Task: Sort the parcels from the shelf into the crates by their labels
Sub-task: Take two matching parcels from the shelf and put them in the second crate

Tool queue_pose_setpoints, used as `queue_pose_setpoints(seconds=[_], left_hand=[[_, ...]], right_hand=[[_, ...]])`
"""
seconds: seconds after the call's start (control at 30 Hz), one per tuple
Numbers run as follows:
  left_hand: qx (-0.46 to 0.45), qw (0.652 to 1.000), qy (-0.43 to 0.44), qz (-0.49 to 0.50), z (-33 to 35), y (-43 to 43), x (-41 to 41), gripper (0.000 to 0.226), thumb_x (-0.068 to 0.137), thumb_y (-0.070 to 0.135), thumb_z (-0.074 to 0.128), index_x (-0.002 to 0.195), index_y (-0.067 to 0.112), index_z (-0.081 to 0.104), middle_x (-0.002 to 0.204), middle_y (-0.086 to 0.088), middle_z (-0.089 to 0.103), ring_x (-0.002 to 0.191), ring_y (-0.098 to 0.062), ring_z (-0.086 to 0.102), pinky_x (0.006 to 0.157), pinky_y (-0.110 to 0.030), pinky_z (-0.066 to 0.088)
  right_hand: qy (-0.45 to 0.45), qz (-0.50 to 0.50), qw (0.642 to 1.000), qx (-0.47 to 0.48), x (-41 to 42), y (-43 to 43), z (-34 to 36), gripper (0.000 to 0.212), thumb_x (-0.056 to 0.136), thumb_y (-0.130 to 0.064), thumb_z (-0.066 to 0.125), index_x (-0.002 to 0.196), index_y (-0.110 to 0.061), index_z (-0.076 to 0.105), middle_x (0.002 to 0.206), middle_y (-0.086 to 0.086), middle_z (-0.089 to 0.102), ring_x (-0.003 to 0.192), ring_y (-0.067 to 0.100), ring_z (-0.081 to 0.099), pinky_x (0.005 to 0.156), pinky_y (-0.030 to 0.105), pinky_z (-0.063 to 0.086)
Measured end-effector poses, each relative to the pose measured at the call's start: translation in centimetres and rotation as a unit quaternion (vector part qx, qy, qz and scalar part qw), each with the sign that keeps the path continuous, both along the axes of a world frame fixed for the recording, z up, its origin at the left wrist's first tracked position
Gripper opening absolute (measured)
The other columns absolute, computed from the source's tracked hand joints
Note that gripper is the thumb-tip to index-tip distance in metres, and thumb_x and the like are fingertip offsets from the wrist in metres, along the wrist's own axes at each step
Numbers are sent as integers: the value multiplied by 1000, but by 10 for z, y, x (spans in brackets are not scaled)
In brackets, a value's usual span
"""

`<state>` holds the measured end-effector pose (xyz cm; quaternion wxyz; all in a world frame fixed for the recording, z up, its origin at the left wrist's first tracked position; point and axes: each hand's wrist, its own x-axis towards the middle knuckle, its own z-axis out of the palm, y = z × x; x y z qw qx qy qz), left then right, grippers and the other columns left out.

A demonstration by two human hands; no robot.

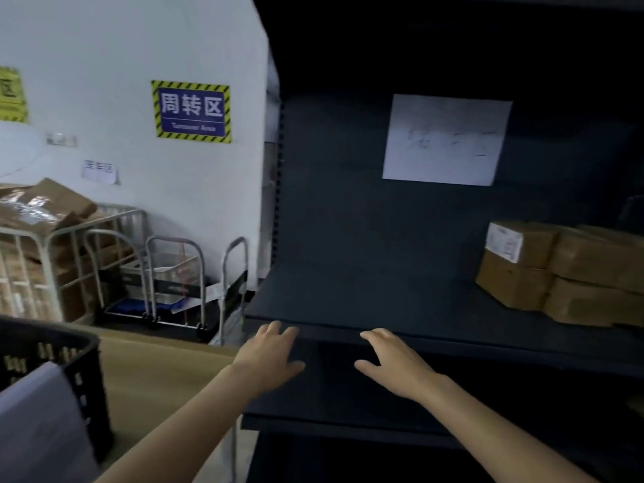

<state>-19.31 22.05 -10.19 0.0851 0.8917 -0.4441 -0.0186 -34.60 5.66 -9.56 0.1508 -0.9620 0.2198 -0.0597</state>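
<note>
A dark metal shelf (pixel 348 301) fills the right half of the view. On its right side sit several brown cardboard parcels (pixel 571 273), stacked two high; the nearest upper one (pixel 522 244) carries a white label on its end. My left hand (pixel 270 357) and my right hand (pixel 393 360) hover side by side at the shelf's front edge, fingers spread, holding nothing. Both are well left of the parcels. A black plastic crate (pixel 52 346) stands at the lower left with a grey sheet or bag (pixel 41 423) in it.
A white paper sheet (pixel 444 139) hangs on the shelf's back panel. Folding hand trolleys (pixel 174 284) and a wire cage of cardboard boxes (pixel 38 245) stand against the white wall. A blue sign with a yellow-black border (pixel 191 111) hangs above them.
</note>
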Motion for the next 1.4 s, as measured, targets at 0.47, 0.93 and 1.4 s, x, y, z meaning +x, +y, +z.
queue_pose_setpoints(seconds=[0.47, 0.93, 1.4], left_hand=[[-24, 996, 20, -81, 18, -170, -136, 67, 91, 44, 50, 146, 19, 21, 150, -6, 24, 138, -23, 24, 108, -35, 37], [-15, 987, 38, -158, 25, -300, -186, 67, 92, 44, 49, 147, 19, 21, 150, -5, 24, 138, -22, 23, 109, -36, 35], [-155, 943, 243, -167, 61, -442, -131, 81, 90, 51, 50, 148, 8, 14, 153, -10, 27, 140, -21, 29, 111, -29, 27]], right_hand=[[-25, -96, 995, 21, -164, -148, -1, 62, 93, -41, 49, 146, -18, 25, 150, -2, 27, 135, 13, 31, 109, 30, 32], [-61, -197, 977, 42, -245, -250, 4, 61, 92, -42, 49, 144, -19, 27, 148, 0, 32, 134, 14, 32, 106, 25, 29], [-150, -237, 960, 1, -197, -346, 71, 62, 91, -44, 52, 144, -21, 29, 145, 1, 39, 130, 15, 39, 103, 24, 32]])
